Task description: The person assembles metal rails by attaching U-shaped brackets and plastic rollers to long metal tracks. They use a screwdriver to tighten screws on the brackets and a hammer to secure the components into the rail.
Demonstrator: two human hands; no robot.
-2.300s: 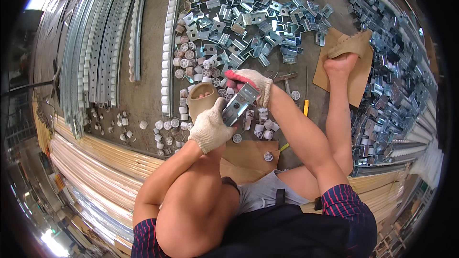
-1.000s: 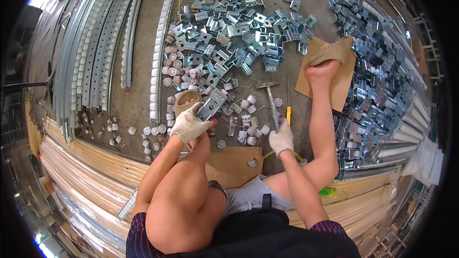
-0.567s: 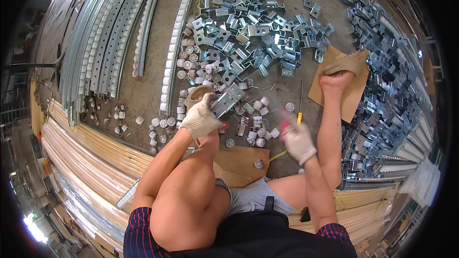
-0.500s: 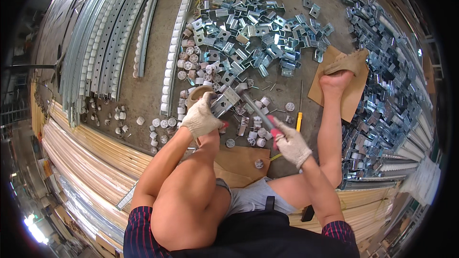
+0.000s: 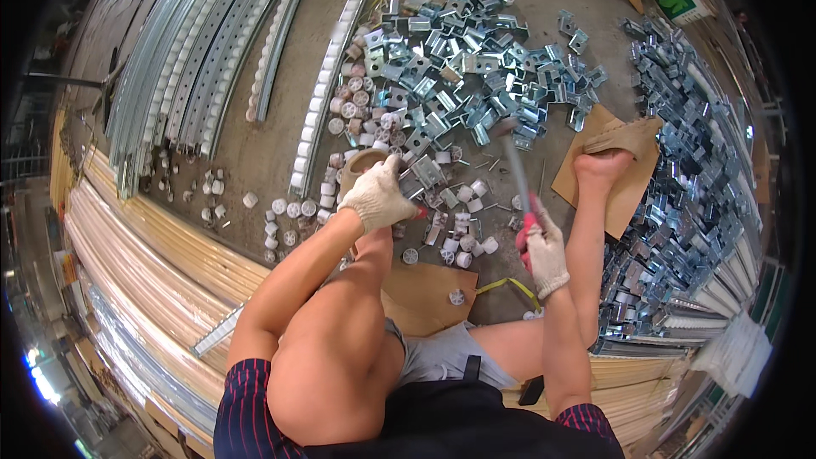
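Note:
My left hand (image 5: 374,193), in a cream knitted glove, is closed at the left edge of a bent metal bracket (image 5: 428,172). A small red piece (image 5: 420,213) shows beside its thumb side; what it belongs to is hidden. My right hand (image 5: 546,253), also gloved, grips the red handle of a hammer (image 5: 518,168). The hammer's head is raised off to the right of the bracket, a little blurred. White plastic rollers (image 5: 466,244) and loose metal pins lie around the bracket. My left foot's sandal (image 5: 361,161) is partly behind the left hand.
A heap of shiny brackets (image 5: 459,59) lies ahead, another heap (image 5: 680,153) at the right. Perforated roller rails (image 5: 212,59) lie at the far left. Long wrapped lengths (image 5: 153,263) are stacked near left. Cardboard (image 5: 429,293) and a yellow-green strap (image 5: 514,281) lie between my legs.
The hammer has swung up and right, away from the bracket, with my right hand. My left hand stays by the bracket. The whole view has shifted slightly.

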